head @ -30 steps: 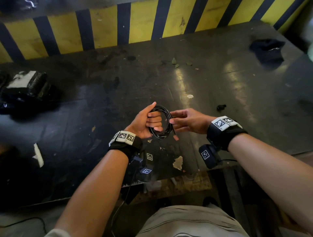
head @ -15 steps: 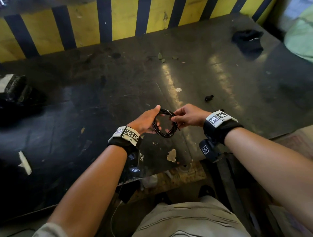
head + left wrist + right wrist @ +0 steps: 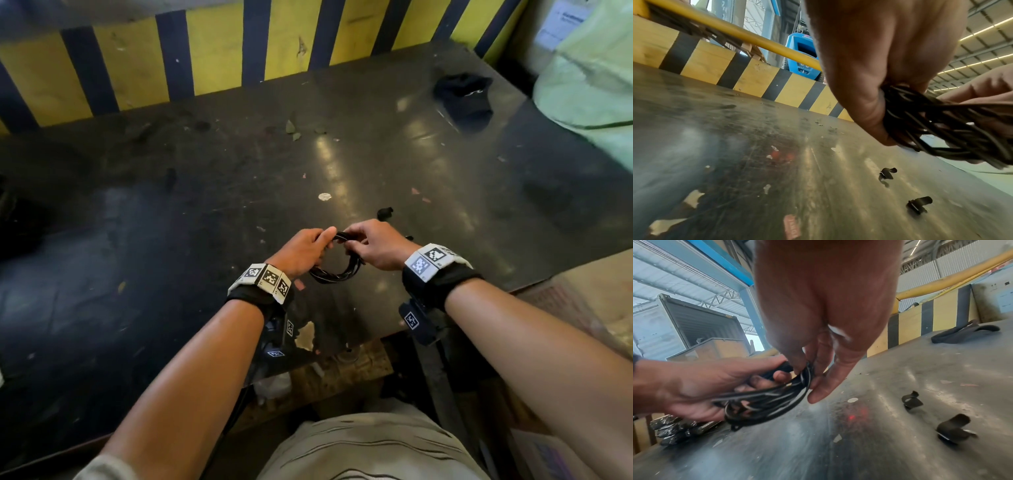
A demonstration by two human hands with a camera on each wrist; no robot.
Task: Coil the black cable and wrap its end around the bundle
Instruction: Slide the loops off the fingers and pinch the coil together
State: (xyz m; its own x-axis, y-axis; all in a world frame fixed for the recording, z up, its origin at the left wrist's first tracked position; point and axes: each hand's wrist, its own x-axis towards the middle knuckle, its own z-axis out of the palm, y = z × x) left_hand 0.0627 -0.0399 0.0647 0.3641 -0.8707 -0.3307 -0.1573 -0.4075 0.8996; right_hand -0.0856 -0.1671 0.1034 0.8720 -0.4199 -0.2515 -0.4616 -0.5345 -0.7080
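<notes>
Dark metal table, scuffed, with yellow-and-black striped barrier along its far edge. Coiled black cable held above the near centre: left hand grips its left side, fingers curled round the strands; right hand pinches the far side. Two small black clips lie right.

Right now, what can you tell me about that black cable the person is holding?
The black cable is thin, glossy, rubbery-looking cord wound into a small round bundle of many loops. It is held in the air just above the dark table, not resting on it. The left hand grips one side with curled fingers, and the right hand pinches the top of the loops. Its free end cannot be made out.
</notes>
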